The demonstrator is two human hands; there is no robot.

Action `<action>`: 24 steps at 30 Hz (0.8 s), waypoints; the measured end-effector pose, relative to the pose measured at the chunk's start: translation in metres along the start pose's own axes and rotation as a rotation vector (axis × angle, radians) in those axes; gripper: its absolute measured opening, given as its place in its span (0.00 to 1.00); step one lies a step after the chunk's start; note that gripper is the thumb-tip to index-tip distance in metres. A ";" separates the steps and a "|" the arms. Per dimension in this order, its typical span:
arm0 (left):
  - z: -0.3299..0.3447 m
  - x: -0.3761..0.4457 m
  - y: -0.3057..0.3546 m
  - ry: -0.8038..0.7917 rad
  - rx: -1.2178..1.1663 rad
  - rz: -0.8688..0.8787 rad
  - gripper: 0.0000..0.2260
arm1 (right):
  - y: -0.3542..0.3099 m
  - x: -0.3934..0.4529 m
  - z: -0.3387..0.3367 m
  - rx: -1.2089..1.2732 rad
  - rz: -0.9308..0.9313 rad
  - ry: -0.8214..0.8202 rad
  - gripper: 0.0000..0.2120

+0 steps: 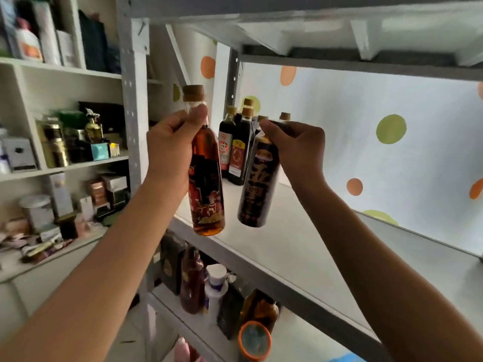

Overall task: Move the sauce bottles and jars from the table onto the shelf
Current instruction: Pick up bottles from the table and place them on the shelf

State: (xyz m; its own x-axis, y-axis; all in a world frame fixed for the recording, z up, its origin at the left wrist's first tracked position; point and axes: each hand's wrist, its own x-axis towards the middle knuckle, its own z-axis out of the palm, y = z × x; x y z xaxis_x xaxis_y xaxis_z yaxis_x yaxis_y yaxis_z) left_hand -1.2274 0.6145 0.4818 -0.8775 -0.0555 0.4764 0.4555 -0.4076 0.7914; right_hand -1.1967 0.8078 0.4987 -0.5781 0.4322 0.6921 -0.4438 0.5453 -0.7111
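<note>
Two held bottles [207,178] [257,184] side by side before shelf [300,246]; bottle group [239,145] behind, on shelf.

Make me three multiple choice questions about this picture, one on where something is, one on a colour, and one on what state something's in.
1. Where do the shelved dark bottles stand?
A. At the back left of the shelf
B. At its front right edge
C. On the floor

2. What colour is the liquid in the bottle with the cork stopper held by the left hand?
A. Green
B. Amber
C. Clear

3. What state is the black bottle in the right hand in?
A. Lying on the shelf
B. Held by its neck above the shelf
C. Standing uncapped on the shelf

Answers: 1 A, they cluster by the rear post; 2 B, it glows orange-brown; 3 B, fingers wrap its top and its base hangs free.
</note>
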 end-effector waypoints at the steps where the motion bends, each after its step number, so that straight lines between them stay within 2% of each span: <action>1: 0.005 0.012 -0.007 -0.010 0.030 0.022 0.12 | 0.010 0.012 0.002 -0.001 0.003 0.003 0.12; 4: 0.016 0.047 -0.032 -0.051 0.140 0.067 0.16 | 0.041 0.042 0.009 -0.040 0.036 0.022 0.14; 9: 0.024 0.100 -0.069 -0.116 0.295 0.140 0.07 | 0.080 0.085 0.024 -0.124 0.082 0.039 0.18; 13: 0.028 0.134 -0.100 -0.067 0.365 0.218 0.11 | 0.101 0.105 0.043 -0.147 0.078 0.057 0.14; 19: 0.033 0.171 -0.133 0.004 0.489 0.264 0.12 | 0.132 0.102 0.075 -0.053 0.060 0.090 0.10; 24: 0.030 0.191 -0.156 0.020 0.644 0.282 0.13 | 0.150 0.113 0.091 -0.097 0.070 0.139 0.12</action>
State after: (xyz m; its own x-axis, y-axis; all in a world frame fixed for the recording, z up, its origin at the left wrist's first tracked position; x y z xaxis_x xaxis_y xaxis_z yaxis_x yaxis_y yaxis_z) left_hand -1.4615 0.6947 0.4601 -0.7128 -0.0988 0.6943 0.6587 0.2457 0.7112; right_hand -1.3912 0.8733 0.4592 -0.5023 0.5628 0.6565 -0.3339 0.5741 -0.7476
